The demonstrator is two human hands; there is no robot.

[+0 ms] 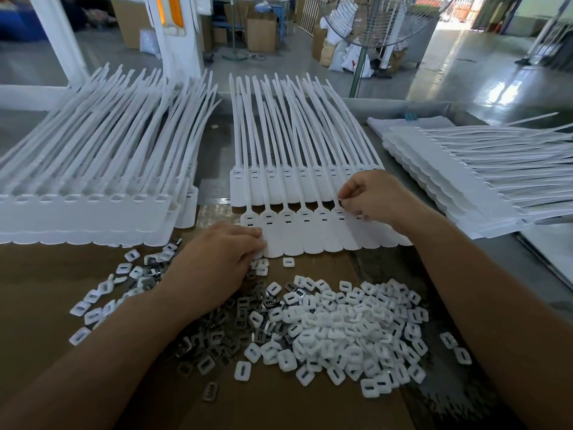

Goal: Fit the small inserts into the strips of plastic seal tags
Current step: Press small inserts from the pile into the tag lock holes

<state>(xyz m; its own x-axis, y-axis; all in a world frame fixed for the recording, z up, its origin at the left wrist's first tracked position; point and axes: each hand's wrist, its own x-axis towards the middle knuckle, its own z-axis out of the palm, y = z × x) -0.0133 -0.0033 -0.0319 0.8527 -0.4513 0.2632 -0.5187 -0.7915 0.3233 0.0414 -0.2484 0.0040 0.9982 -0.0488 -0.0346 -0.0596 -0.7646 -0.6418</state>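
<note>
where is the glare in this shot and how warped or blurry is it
Head view: daylight glares off the shiny grey floor at top right. Wide-angle distortion fans the long white plastic seal tag strips and bows the frame edges. The right hand, pinching a small dark insert, looks sharp. Light on the work surface is even, with no hard shadows.
</note>
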